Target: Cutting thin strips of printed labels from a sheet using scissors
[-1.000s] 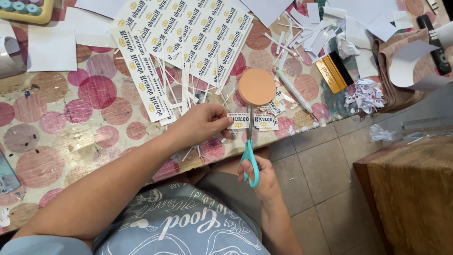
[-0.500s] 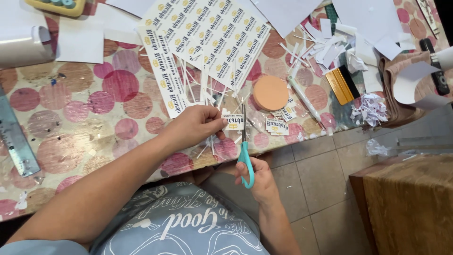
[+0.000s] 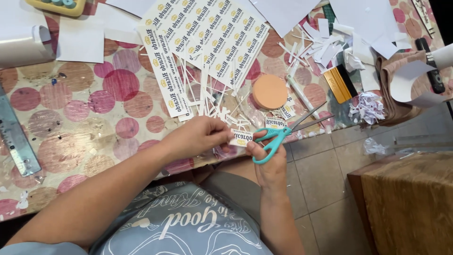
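Note:
My left hand (image 3: 198, 137) pinches a small white printed label (image 3: 241, 138) at the table's front edge. My right hand (image 3: 269, 163) grips teal-handled scissors (image 3: 283, 134), whose blades are open and point up to the right, away from the label. Both hands meet just over the table edge. Behind them lies a large sheet of printed labels (image 3: 207, 33), partly cut into strips, with several thin white paper offcuts (image 3: 212, 104) scattered below it. Another cut label (image 3: 275, 123) lies on the table near the scissors.
A round orange disc (image 3: 269, 91) sits beside the sheet. A yellow and black squeegee (image 3: 340, 84), crumpled paper scraps (image 3: 365, 107) and a brown cloth (image 3: 398, 75) lie at right. A metal ruler (image 3: 14, 137) lies at left. A wooden box (image 3: 410, 203) stands on the tiled floor.
The scissors have swung from pointing straight up to pointing right with blades open. My left hand has drawn a cut label toward the table edge.

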